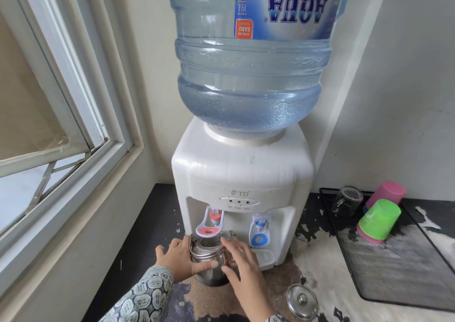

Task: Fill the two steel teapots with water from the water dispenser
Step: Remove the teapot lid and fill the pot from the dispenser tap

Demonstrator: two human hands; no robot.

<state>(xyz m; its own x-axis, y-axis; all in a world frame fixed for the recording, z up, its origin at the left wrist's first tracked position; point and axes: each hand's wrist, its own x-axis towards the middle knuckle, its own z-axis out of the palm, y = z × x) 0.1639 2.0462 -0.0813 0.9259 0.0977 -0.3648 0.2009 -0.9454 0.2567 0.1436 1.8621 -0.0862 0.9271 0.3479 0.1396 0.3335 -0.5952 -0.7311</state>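
Note:
A steel teapot (209,256) without its lid stands on the counter under the red hot tap (213,220) of the white water dispenser (242,174). My left hand (181,260) grips its left side, thumb across the front. My right hand (240,263) holds its right side with curled fingers. The pot's wire handle is folded forward over the opening. Its steel lid (302,300) lies on the counter at the lower right. Only one teapot is in view.
The blue cold tap (258,230) is right of the pot, above a small drip tray (264,257). A large water bottle (248,50) tops the dispenser. A black mesh tray (398,272) at right holds a glass mug (347,201), a pink cup (386,193) and a green cup (378,220). A window frame (73,124) lines the left.

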